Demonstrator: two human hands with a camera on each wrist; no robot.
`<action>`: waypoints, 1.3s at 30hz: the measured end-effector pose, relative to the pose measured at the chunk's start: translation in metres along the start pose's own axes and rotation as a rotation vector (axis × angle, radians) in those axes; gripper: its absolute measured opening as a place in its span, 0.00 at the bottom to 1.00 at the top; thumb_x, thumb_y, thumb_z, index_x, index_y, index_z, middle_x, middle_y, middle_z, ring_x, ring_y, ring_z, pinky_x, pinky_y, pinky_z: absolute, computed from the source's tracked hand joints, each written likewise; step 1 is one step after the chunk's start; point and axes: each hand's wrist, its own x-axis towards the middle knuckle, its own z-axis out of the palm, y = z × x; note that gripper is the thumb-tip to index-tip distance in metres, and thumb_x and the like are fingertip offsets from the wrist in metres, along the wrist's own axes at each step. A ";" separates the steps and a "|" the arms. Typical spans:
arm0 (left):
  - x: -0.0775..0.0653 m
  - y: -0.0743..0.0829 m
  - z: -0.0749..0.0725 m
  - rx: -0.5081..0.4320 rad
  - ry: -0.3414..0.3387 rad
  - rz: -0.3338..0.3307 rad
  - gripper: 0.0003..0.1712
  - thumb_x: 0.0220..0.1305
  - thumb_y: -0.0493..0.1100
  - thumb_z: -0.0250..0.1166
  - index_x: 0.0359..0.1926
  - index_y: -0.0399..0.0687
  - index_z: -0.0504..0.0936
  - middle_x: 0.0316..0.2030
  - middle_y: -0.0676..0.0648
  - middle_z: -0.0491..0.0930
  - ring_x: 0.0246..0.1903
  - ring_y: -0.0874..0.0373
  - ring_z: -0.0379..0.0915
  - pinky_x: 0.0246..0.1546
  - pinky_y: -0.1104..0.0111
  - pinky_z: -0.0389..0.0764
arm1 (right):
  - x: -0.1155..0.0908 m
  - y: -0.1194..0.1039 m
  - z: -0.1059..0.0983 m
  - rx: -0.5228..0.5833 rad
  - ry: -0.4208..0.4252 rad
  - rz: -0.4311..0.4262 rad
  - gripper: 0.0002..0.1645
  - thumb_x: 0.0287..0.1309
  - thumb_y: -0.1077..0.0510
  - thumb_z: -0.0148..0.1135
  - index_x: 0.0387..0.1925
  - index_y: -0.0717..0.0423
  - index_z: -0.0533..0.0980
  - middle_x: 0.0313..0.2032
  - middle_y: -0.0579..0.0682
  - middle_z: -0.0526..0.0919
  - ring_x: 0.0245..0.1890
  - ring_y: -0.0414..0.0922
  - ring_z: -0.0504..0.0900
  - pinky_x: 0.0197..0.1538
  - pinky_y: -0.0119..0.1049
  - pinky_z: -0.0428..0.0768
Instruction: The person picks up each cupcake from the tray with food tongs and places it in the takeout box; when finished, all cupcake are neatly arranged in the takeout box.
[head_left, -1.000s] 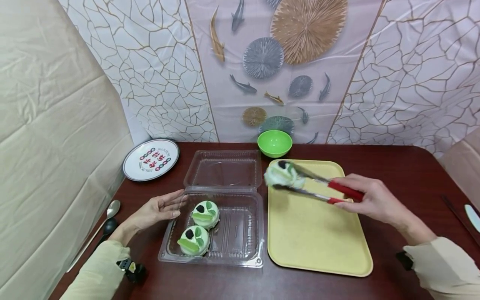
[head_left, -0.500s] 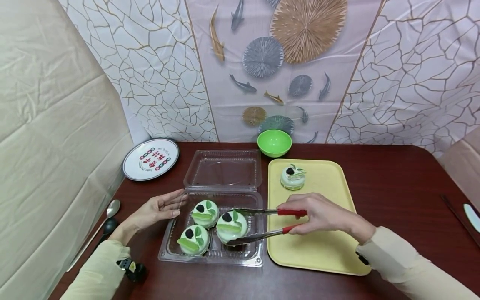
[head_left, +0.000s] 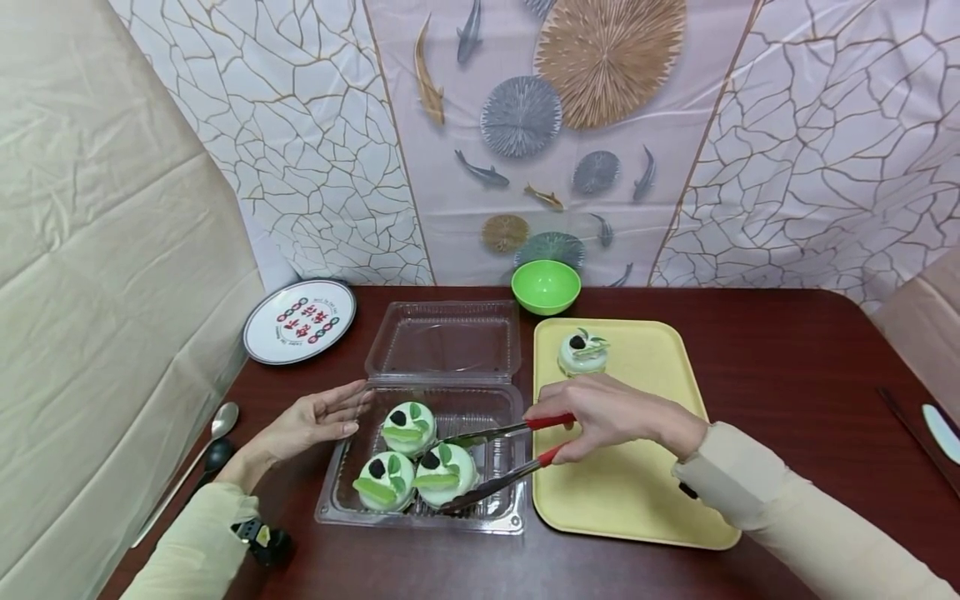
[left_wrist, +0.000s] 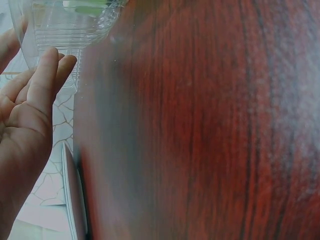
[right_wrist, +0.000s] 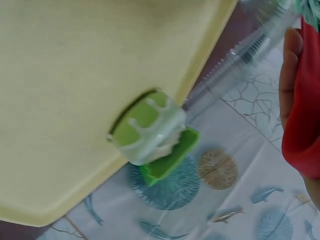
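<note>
Right hand grips the red handles of the tongs, fingers curled round them. It hovers over the near-left part of the yellow tray, with the tongs reaching left into the clear clamshell container. The tong tips sit either side of the held cake (white and green, dark berry on top), one arm behind it and one in front. The cake is low in the container's front row, well left of the hand and at the far end of the tongs. I cannot tell whether it rests on the container floor.

The front-left cake is just beside the held one, apparently touching it. The rear cake sits behind them. A fourth cake stands alone on the far end of the tray, just beyond the right hand.

Left hand is open, fingers straight and together, and holds nothing. Its fingertips are at the container's left wall (the left wrist view shows them right against the plastic edge). The container lid is folded back flat.

On the tabletop: green bowl behind the tray, printed plate at far left, spoon near the left forearm.
</note>
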 end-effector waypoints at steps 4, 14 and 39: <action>-0.001 -0.001 0.000 0.005 0.003 -0.007 0.41 0.68 0.33 0.58 0.74 0.28 0.46 0.70 0.22 0.49 0.61 0.76 0.68 0.55 0.78 0.76 | 0.009 -0.004 -0.007 -0.031 -0.041 -0.010 0.24 0.42 0.50 0.73 0.46 0.46 0.83 0.28 0.37 0.76 0.24 0.28 0.63 0.26 0.21 0.62; -0.001 -0.002 0.001 0.005 0.001 0.000 0.42 0.68 0.33 0.58 0.74 0.27 0.45 0.70 0.21 0.49 0.61 0.77 0.68 0.55 0.78 0.76 | 0.020 -0.013 -0.009 -0.107 -0.074 -0.028 0.21 0.46 0.44 0.72 0.42 0.46 0.83 0.25 0.39 0.74 0.23 0.29 0.64 0.25 0.22 0.59; -0.001 -0.002 0.001 -0.002 -0.001 -0.013 0.42 0.69 0.33 0.58 0.74 0.27 0.45 0.70 0.21 0.48 0.60 0.77 0.68 0.54 0.78 0.76 | 0.021 -0.014 -0.017 -0.147 -0.090 -0.006 0.24 0.42 0.44 0.74 0.43 0.47 0.83 0.24 0.41 0.75 0.23 0.31 0.65 0.24 0.23 0.59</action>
